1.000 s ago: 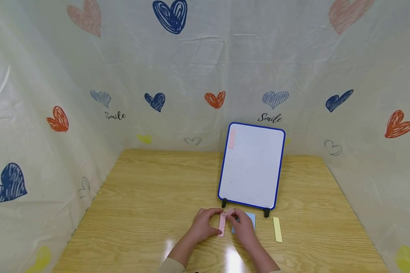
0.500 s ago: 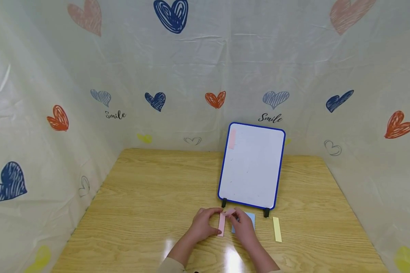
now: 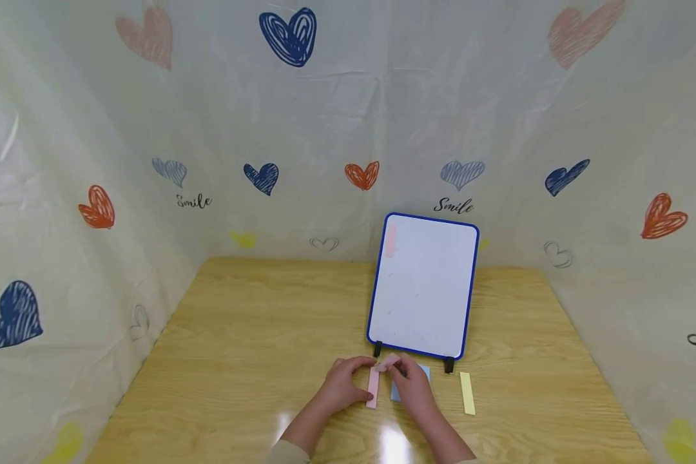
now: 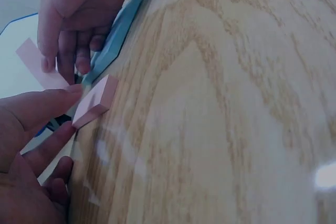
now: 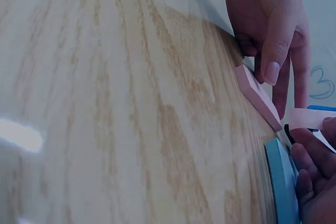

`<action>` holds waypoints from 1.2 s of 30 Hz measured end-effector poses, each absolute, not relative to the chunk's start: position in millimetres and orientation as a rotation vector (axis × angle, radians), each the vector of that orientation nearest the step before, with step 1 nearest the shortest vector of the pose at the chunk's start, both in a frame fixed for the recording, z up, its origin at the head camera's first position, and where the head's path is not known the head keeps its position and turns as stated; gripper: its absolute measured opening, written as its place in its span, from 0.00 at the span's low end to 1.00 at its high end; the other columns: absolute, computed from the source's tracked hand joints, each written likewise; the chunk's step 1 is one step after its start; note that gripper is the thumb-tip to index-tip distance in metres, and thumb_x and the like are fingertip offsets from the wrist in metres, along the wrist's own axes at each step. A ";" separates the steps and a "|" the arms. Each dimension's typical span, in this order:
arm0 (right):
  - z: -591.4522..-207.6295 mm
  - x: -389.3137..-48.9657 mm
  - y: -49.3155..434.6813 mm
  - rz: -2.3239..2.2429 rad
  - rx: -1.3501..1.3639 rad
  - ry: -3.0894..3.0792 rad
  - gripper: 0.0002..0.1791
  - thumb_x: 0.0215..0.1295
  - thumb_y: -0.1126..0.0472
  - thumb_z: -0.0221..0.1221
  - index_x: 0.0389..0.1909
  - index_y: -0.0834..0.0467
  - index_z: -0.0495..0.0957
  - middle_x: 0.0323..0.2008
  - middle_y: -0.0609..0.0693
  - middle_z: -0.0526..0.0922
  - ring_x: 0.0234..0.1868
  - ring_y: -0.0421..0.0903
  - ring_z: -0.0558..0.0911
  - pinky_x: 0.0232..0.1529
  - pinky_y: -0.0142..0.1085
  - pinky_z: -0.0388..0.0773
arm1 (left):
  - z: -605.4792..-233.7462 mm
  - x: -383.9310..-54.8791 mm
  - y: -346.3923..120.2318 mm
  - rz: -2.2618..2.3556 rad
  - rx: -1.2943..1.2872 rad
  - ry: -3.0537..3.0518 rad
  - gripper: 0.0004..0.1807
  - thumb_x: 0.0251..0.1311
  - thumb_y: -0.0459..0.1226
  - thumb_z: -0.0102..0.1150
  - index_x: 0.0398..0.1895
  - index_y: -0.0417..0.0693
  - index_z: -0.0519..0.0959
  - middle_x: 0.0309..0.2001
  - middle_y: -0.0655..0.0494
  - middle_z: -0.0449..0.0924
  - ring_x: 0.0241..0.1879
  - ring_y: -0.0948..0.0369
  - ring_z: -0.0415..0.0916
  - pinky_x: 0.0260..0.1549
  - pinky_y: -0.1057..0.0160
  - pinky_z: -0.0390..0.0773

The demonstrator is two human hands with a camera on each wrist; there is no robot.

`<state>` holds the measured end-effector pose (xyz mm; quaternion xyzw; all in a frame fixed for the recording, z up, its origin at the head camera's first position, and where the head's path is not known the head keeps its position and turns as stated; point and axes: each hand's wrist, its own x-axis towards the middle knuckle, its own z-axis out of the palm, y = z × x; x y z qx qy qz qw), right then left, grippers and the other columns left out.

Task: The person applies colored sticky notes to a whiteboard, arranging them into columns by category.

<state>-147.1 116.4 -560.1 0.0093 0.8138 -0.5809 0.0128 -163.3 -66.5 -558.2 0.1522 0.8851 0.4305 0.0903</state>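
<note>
In the head view, my left hand [image 3: 343,385] holds a narrow pink sticky-note pad [image 3: 373,388] on the table, with the thumb at its near end and a finger at its far end. My right hand [image 3: 413,386] pinches one pink sticky note [image 3: 388,362] by the pad's far end. A small gap shows between that sticky note [image 5: 310,118] and the pink pad [image 5: 258,97] in the right wrist view. Below my right hand lies a blue sticky-note pad [image 4: 118,38], partly hidden by the hand in the head view.
A blue-framed whiteboard [image 3: 423,290] stands on black feet just behind my hands. One pink sticky note strip [image 3: 390,240] is on its upper left. To the right on the wooden table [image 3: 255,322] lies a yellow sticky-note pad [image 3: 467,393]. A heart-printed curtain [image 3: 301,116] surrounds the table.
The head view has shifted slightly. Both hands keep nearly the same place, and the pinched pink sticky note is tilted up a little more.
</note>
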 end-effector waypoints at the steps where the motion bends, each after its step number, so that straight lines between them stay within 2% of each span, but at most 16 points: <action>1: -559.2 -147.6 116.6 -1.832 0.030 2.531 0.03 0.68 0.65 0.58 0.36 0.61 0.77 0.33 0.53 0.82 0.36 0.46 0.78 0.34 0.35 0.74 | -556.6 -163.9 -66.7 1.319 0.439 2.598 0.34 0.40 0.33 0.79 0.56 0.51 0.79 0.52 0.59 0.80 0.49 0.55 0.71 0.51 0.54 0.72; 5: -552.6 -148.4 117.0 -1.931 0.023 2.492 0.03 0.66 0.67 0.59 0.33 0.63 0.77 0.29 0.56 0.82 0.31 0.45 0.78 0.31 0.32 0.73 | -547.8 -166.5 -66.6 1.457 0.396 2.473 0.30 0.46 0.31 0.74 0.57 0.48 0.78 0.50 0.55 0.80 0.48 0.52 0.74 0.47 0.54 0.75; 11: -540.6 -148.5 117.3 -1.961 -0.004 2.540 0.01 0.65 0.67 0.61 0.34 0.61 0.81 0.34 0.52 0.84 0.35 0.44 0.80 0.35 0.32 0.76 | -528.9 -170.7 -63.5 1.561 0.428 2.385 0.21 0.57 0.31 0.66 0.55 0.41 0.78 0.46 0.49 0.81 0.43 0.50 0.76 0.39 0.56 0.78; 15: -526.3 -147.9 116.1 -1.979 -0.155 2.659 0.04 0.61 0.72 0.63 0.33 0.60 0.83 0.32 0.50 0.84 0.32 0.42 0.80 0.35 0.33 0.77 | -517.9 -174.8 -61.4 1.569 0.383 2.371 0.16 0.62 0.34 0.62 0.53 0.42 0.80 0.43 0.52 0.81 0.43 0.53 0.77 0.39 0.57 0.78; 18: -510.2 -146.1 116.1 -1.982 -0.351 2.745 0.07 0.58 0.76 0.63 0.33 0.62 0.83 0.31 0.51 0.84 0.31 0.45 0.80 0.33 0.34 0.78 | -509.5 -179.2 -60.1 1.601 0.333 2.335 0.14 0.64 0.36 0.61 0.51 0.42 0.81 0.43 0.54 0.81 0.43 0.55 0.76 0.39 0.57 0.79; 21: -501.3 -147.4 118.0 -1.955 -0.511 2.791 0.09 0.56 0.78 0.63 0.34 0.63 0.83 0.32 0.52 0.84 0.32 0.47 0.81 0.34 0.35 0.79 | -502.4 -184.6 -58.9 1.643 0.321 2.314 0.13 0.65 0.36 0.60 0.51 0.41 0.82 0.43 0.53 0.82 0.42 0.56 0.76 0.39 0.55 0.79; 24: -509.2 -155.1 122.9 -1.941 -0.595 2.774 0.10 0.57 0.77 0.64 0.35 0.61 0.84 0.36 0.49 0.84 0.35 0.44 0.81 0.36 0.35 0.80 | -492.2 -187.7 -56.6 1.690 0.316 2.314 0.14 0.64 0.33 0.61 0.50 0.37 0.81 0.41 0.51 0.81 0.39 0.57 0.77 0.38 0.52 0.79; 28: -498.8 -157.4 124.4 -1.926 -0.698 2.765 0.11 0.56 0.78 0.64 0.33 0.60 0.84 0.39 0.54 0.83 0.39 0.49 0.81 0.37 0.33 0.80 | -486.7 -195.2 -53.2 1.747 0.312 2.300 0.15 0.60 0.29 0.62 0.51 0.35 0.80 0.39 0.50 0.80 0.35 0.58 0.78 0.39 0.46 0.80; 31: -478.1 -154.4 122.9 -1.893 -0.754 2.781 0.11 0.53 0.81 0.64 0.31 0.62 0.84 0.39 0.62 0.81 0.39 0.57 0.81 0.37 0.39 0.81 | -487.0 -201.9 -50.6 1.774 0.296 2.291 0.16 0.59 0.26 0.62 0.51 0.37 0.81 0.38 0.51 0.79 0.34 0.58 0.79 0.39 0.46 0.80; 36: -465.7 -157.8 128.7 -1.788 -0.751 2.737 0.09 0.56 0.77 0.64 0.36 0.64 0.84 0.43 0.62 0.80 0.43 0.58 0.79 0.40 0.51 0.80 | -476.7 -208.5 -45.6 1.780 0.257 2.323 0.15 0.58 0.25 0.63 0.49 0.41 0.82 0.37 0.53 0.78 0.33 0.59 0.78 0.35 0.59 0.81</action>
